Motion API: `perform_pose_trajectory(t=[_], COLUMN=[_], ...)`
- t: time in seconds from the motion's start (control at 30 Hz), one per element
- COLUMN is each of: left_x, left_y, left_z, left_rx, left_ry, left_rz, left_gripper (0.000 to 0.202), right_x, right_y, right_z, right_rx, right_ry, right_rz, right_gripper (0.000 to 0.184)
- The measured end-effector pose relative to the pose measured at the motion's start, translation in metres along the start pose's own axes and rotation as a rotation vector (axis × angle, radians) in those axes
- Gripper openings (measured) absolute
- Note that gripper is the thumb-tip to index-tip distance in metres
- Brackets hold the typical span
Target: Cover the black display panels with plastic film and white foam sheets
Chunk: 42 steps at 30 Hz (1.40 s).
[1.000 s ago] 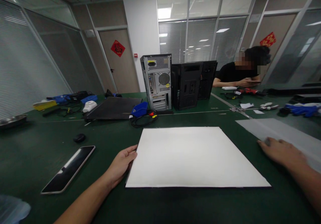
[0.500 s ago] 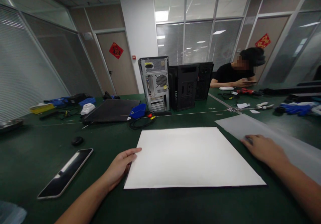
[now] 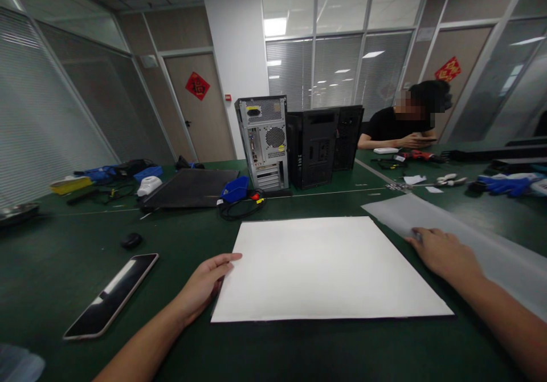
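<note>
A large white sheet (image 3: 325,265) lies flat on the green table (image 3: 273,353) in front of me. My left hand (image 3: 203,285) rests at the sheet's left edge, fingers curled around that edge. My right hand (image 3: 444,252) lies palm down, fingers stretched, on a translucent grey sheet (image 3: 482,239) to the right of the white one.
A phone (image 3: 111,295) lies at the left, a small black object (image 3: 131,240) beyond it. Computer towers (image 3: 299,142), a dark panel (image 3: 192,188) and a blue tool with cable (image 3: 239,194) stand behind. A seated person (image 3: 405,125) is at the far right; blue gloves (image 3: 504,185) lie nearby.
My right hand slid left along the translucent sheet, which shifted toward the white sheet. My left hand stayed at the white sheet's left edge. The view panned slightly.
</note>
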<state>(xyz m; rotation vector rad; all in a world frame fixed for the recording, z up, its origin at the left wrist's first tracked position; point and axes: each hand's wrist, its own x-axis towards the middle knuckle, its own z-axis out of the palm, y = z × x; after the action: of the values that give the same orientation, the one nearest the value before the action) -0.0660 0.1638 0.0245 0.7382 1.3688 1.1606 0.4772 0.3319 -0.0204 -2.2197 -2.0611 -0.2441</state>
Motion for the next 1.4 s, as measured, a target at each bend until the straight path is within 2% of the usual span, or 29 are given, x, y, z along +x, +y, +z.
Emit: perform_pose_trajectory(t=[0.17, 0.3, 0.4, 0.5, 0.63, 0.73, 0.9, 1.03, 1.13, 1.23, 1.33, 1.4], left_x=[0.001, 0.001, 0.001, 0.001, 0.001, 0.002, 0.003, 0.002, 0.001, 0.001, 0.001, 0.002], left_y=[-0.001, -0.001, -0.002, -0.002, 0.000, -0.001, -0.003, -0.002, -0.001, 0.000, 0.000, 0.000], left_z=[-0.002, -0.002, -0.002, -0.003, -0.002, -0.002, -0.004, -0.003, -0.002, -0.001, -0.001, 0.000], left_rx=[0.008, -0.006, -0.018, -0.030, -0.024, -0.028, -0.025, 0.010, 0.014, 0.014, 0.019, 0.000], left_ry=[-0.001, -0.003, -0.007, -0.015, -0.011, -0.007, -0.015, 0.012, 0.007, 0.003, 0.021, 0.038], left_rz=[0.009, -0.005, -0.008, -0.005, -0.017, -0.011, -0.007, -0.009, -0.013, -0.022, -0.035, -0.030], left_gripper=[0.038, 0.040, 0.041, 0.040, 0.041, 0.041, 0.041, 0.042, 0.041, 0.043, 0.043, 0.043], right_x=[-0.005, -0.015, -0.025, -0.032, -0.048, -0.070, -0.108, -0.128, -0.138, -0.144, -0.145, -0.143], right_y=[-0.008, -0.018, -0.029, -0.045, -0.077, -0.109, -0.151, -0.170, -0.180, -0.184, -0.183, -0.179], right_z=[-0.011, -0.033, -0.048, -0.055, -0.056, -0.062, -0.073, -0.076, -0.079, -0.082, -0.079, -0.073], right_rx=[0.052, 0.085, 0.063, 0.087, 0.275, 0.402, 0.490, 0.487, 0.458, 0.444, 0.457, 0.461], right_ry=[0.039, 0.064, 0.139, 0.261, 0.344, 0.275, 0.099, -0.010, -0.055, -0.089, -0.038, 0.062], right_rz=[-0.015, 0.094, 0.094, -0.028, -0.422, -0.685, -0.952, -0.994, -0.979, -1.036, -1.075, -1.002], right_gripper=[0.055, 0.056, 0.057, 0.053, 0.044, 0.038, 0.035, 0.036, 0.038, 0.043, 0.045, 0.044])
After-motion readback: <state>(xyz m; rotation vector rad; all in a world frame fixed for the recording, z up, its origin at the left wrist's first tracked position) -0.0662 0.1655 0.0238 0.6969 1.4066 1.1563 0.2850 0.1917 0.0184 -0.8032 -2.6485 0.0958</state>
